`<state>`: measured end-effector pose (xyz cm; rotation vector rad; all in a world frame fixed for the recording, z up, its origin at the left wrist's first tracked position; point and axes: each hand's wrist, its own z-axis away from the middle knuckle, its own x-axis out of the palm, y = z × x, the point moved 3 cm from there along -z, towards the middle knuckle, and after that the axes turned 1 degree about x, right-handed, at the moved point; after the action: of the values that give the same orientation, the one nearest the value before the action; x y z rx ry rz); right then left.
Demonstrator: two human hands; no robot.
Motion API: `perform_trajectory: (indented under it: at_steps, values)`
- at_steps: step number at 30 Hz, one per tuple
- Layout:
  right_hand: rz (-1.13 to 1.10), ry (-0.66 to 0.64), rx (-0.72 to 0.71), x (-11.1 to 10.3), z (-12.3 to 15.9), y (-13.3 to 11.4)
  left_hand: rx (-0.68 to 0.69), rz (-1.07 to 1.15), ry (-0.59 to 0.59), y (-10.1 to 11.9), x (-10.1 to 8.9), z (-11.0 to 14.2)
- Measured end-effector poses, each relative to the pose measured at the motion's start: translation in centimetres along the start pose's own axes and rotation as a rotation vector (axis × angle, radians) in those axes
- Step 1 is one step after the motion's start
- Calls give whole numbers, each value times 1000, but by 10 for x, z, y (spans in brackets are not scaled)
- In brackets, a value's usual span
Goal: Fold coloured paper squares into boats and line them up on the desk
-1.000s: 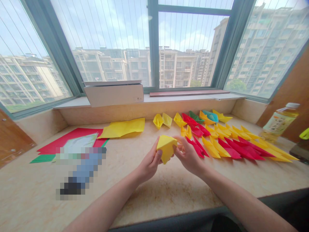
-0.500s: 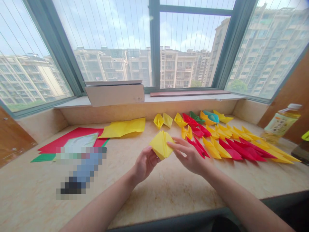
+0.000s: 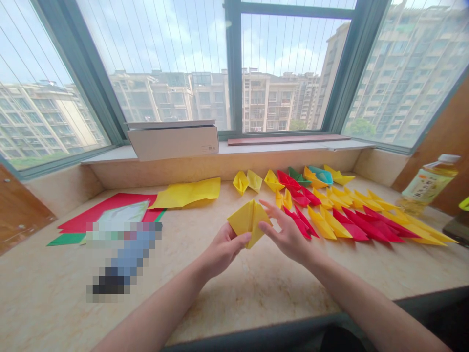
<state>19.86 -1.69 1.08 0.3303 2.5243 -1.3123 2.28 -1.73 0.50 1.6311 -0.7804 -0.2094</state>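
A folded yellow paper piece [image 3: 248, 221] is held above the marble ledge [image 3: 256, 288] in front of me. My left hand [image 3: 223, 249] pinches its lower left side between thumb and fingers. My right hand [image 3: 287, 232] touches its right side, thumb against the paper and the other fingers stretched out. Both forearms reach in from the bottom of the view.
Several finished folded paper pieces in red, yellow, green and teal [image 3: 340, 210] lie in rows to the right. Flat sheets of yellow [image 3: 186, 193], red [image 3: 106, 210] and green paper lie to the left. A white box [image 3: 174, 139] sits on the sill. A bottle [image 3: 427, 183] stands far right.
The yellow piece has turned in my hands, its point now facing up. My right hand has shifted from a pinch to a looser touch with fingers spread.
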Motion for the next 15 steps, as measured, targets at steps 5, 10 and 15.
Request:
perform_trajectory:
  at_steps: [5, 10, 15]
  values:
    - [-58, -51, 96, 2, 0, -1, -16, -100, 62, -2, -3, -3]
    - [-58, 0, 88, 3, -1, 1, -89, -124, 169, -5, -7, -7]
    - [-70, -70, 78, 4, 0, 4, -138, -115, 115, 0, -4, -5]
